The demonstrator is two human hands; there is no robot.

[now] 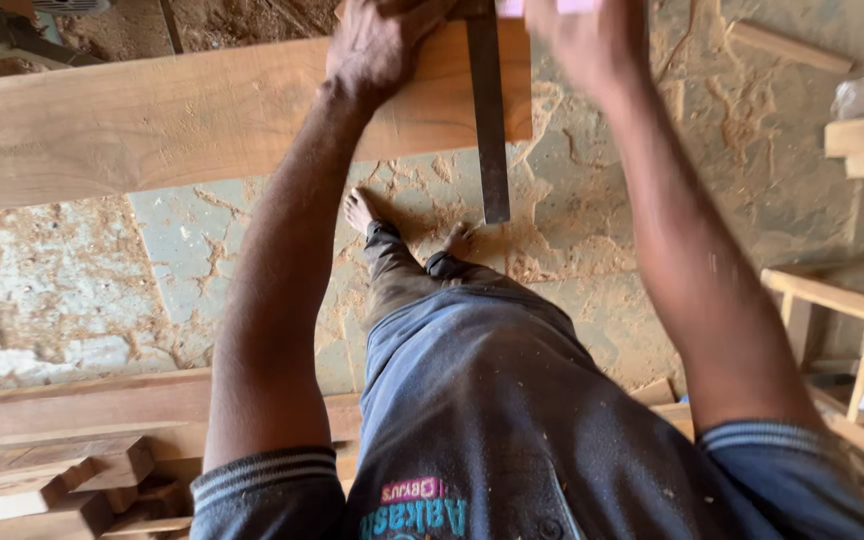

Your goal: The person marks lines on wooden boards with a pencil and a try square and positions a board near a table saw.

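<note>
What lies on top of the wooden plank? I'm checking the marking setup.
On the plank rest the left hand and a dark metal ruler overhanging its edge. The right hand hides the pink object it holds.

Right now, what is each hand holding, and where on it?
Left hand presses flat on the wooden plank near its end. Right hand is blurred, by the metal square's top; grip cannot be told.

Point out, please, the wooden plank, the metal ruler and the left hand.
wooden plank [152, 120]: head view, on its broad top face.
metal ruler [489, 130]: head view, on the middle of its dark blade.
left hand [377, 45]: head view, on the back of the hand.
</note>
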